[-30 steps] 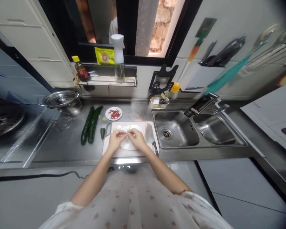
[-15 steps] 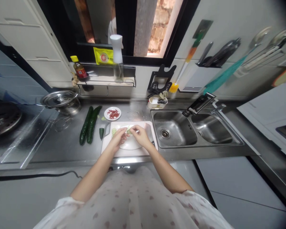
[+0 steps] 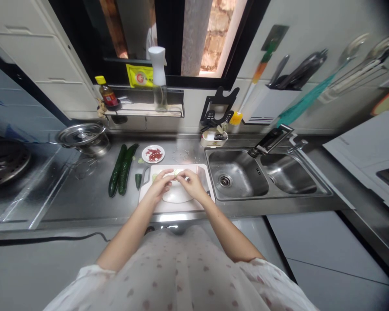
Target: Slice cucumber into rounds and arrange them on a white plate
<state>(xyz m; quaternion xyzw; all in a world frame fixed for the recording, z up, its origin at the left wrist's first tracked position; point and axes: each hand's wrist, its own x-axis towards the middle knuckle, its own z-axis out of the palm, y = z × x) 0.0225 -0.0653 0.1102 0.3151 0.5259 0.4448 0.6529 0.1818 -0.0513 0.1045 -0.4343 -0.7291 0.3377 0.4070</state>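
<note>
Above a white plate point(image 3: 179, 197) my left hand point(image 3: 160, 187) and my right hand point(image 3: 192, 185) meet at the fingertips. A pale green cucumber slice point(image 3: 176, 172) shows between them, with the fingers of both hands pinched on it. The plate rests on a white cutting board point(image 3: 160, 208), its far part hidden by my hands. More cucumber slices point(image 3: 154, 176) lie on the board just beyond my left hand. A short cucumber end point(image 3: 138, 180) is left of the board, near its handle. Further left are two whole cucumbers point(image 3: 121, 170), side by side.
Behind the board stands a small plate of chopped red pieces point(image 3: 154, 154). A lidded steel pot point(image 3: 84, 139) is at the back left. The double sink point(image 3: 238, 172) with its black faucet point(image 3: 269, 142) adjoins on the right. A shelf point(image 3: 144, 110) with bottles hangs below the window.
My left fingers have risen and closed in toward the right fingertips at the slice. The right hand stays nearly in place. More of the plate shows between the hands.
</note>
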